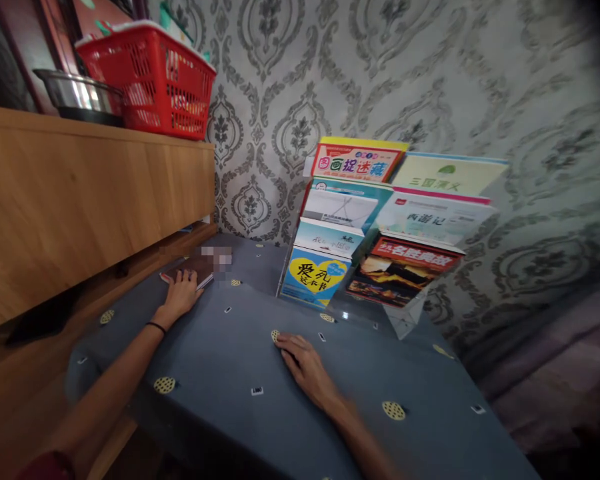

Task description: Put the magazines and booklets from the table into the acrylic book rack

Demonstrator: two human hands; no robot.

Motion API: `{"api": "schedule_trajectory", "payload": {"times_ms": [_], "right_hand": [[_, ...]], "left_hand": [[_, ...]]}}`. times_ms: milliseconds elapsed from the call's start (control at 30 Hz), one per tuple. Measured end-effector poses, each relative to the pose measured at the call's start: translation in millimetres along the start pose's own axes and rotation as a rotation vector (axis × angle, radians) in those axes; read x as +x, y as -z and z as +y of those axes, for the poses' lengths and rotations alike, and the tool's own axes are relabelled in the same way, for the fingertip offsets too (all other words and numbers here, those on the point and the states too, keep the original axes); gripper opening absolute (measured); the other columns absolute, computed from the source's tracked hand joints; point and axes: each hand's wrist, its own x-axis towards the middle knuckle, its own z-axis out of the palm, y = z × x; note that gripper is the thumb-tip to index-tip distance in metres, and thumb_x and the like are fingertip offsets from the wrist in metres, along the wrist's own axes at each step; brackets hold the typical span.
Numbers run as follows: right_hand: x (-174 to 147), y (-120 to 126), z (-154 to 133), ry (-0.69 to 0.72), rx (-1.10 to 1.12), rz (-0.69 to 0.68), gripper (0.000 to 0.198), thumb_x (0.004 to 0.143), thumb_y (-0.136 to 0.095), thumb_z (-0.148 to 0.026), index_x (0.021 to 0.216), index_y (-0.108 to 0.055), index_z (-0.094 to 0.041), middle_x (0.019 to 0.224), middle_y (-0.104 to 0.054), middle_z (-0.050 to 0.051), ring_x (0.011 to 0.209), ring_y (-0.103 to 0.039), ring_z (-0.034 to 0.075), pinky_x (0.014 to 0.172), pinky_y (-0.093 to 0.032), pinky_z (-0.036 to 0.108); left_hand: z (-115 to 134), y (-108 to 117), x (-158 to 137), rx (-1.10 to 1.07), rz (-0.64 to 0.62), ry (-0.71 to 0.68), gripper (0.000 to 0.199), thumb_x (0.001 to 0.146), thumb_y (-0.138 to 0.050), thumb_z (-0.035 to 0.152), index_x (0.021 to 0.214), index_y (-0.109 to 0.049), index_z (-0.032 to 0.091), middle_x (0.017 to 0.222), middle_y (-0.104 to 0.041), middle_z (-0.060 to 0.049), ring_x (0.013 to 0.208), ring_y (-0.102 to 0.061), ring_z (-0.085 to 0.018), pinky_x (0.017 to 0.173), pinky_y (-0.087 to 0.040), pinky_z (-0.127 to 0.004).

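On the far left of the table, my left hand [181,293] rests with fingers spread over a dark-covered book [200,264], part of which is blurred out. Whether the fingers grip its edge or only lie on it is hard to see; they look laid on top. My right hand [304,365] lies on the tablecloth near the middle, fingers stretched out, with nothing in it. Beyond it stands a clear display rack [403,325] of books in tiers, among them a blue and yellow book [314,277] and a dark red-titled book [405,270] at the bottom.
A grey-blue tablecloth [220,360] with yellow patterns covers the table. Along the left runs a wooden cabinet [100,200], bearing a red plastic basket [180,87] and a metal bowl [83,93]. Patterned wallpaper [260,133] rises behind the rack.
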Motion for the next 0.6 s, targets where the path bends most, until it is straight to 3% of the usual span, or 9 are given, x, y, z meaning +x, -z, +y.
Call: {"api": "schedule_trajectory", "payload": {"times_ms": [67,167,367,600], "right_hand": [[0,-1,2,-0.002,0.005,-0.014,0.028,0.098,-0.049,-0.023,0.115,-0.072,-0.023,0.122,-0.074,0.011,0.117,-0.068,0.027,0.103,-0.053,0.053],[0,-1,2,-0.012,0.011,-0.029,0.028,0.099,-0.049,-0.023,0.116,-0.072,-0.023,0.123,-0.073,0.012,0.118,-0.067,0.026,0.103,-0.053,0.052],[1,4,-6,-0.002,-0.022,-0.052,0.031,0.097,-0.049,-0.019,0.118,-0.071,-0.025,0.123,-0.073,0.010,0.118,-0.067,0.025,0.102,-0.055,0.050],[-2,2,-2,0.004,-0.046,-0.046,0.032,0.098,-0.048,-0.021,0.121,-0.070,-0.026,0.126,-0.072,0.010,0.119,-0.067,0.026,0.102,-0.055,0.051]], "left_hand": [[3,0,0,0.020,0.020,-0.005,0.051,0.099,-0.042,0.031,0.143,-0.046,0.006,0.145,-0.051,-0.029,0.137,-0.046,-0.042,0.110,-0.034,-0.061],[8,4,0,0.042,0.025,-0.016,0.047,0.098,-0.043,0.029,0.139,-0.050,0.007,0.139,-0.057,-0.027,0.131,-0.052,-0.039,0.108,-0.037,-0.054],[18,18,-7,0.050,0.006,-0.071,0.046,0.101,-0.043,0.043,0.127,-0.059,0.008,0.127,-0.065,-0.024,0.117,-0.061,-0.037,0.099,-0.044,-0.046],[55,32,-24,0.086,-0.009,-0.080,0.047,0.102,-0.041,0.037,0.124,-0.062,0.001,0.114,-0.069,-0.028,0.103,-0.068,-0.036,0.090,-0.047,-0.044]]}}
